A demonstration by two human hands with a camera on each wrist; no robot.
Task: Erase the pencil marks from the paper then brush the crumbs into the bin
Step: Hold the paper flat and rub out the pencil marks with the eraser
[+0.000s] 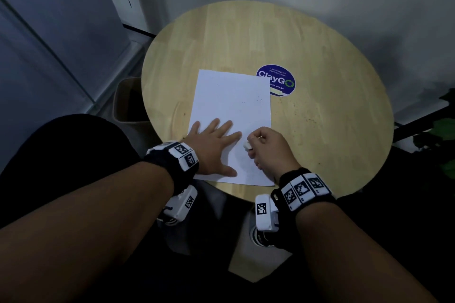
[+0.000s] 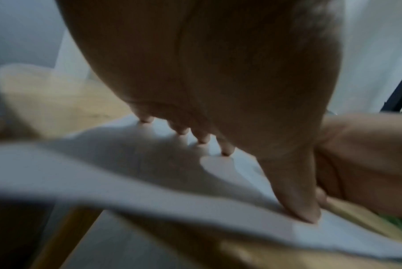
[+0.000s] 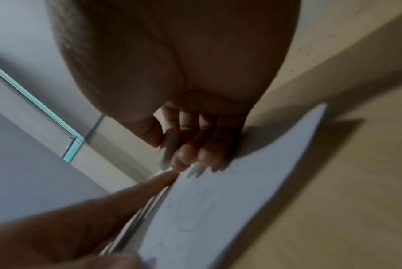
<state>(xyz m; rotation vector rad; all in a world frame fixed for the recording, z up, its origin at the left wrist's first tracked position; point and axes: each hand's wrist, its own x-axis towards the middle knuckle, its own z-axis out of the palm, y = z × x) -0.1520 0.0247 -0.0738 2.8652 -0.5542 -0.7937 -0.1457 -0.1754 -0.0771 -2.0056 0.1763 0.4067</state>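
A white sheet of paper (image 1: 234, 110) lies on the round wooden table (image 1: 320, 106); a few dark specks dot its upper right. My left hand (image 1: 214, 147) lies flat with spread fingers on the paper's lower left, pressing it down; in the left wrist view the fingertips (image 2: 202, 140) touch the paper (image 2: 149, 182). My right hand (image 1: 268, 150) is curled over the lower right part of the sheet and pinches a small white eraser (image 1: 247, 145). In the right wrist view the eraser (image 3: 171, 145) sits between thumb and fingers just above the paper (image 3: 229, 209). Faint pencil lines show there.
A beige bin (image 1: 128, 101) stands on the floor left of the table, partly under its edge. A blue round "ClayGo" sticker (image 1: 277, 80) sits on the tabletop past the paper's top right corner. A wall runs behind, a glass partition at left, a plant (image 1: 443, 135) at right.
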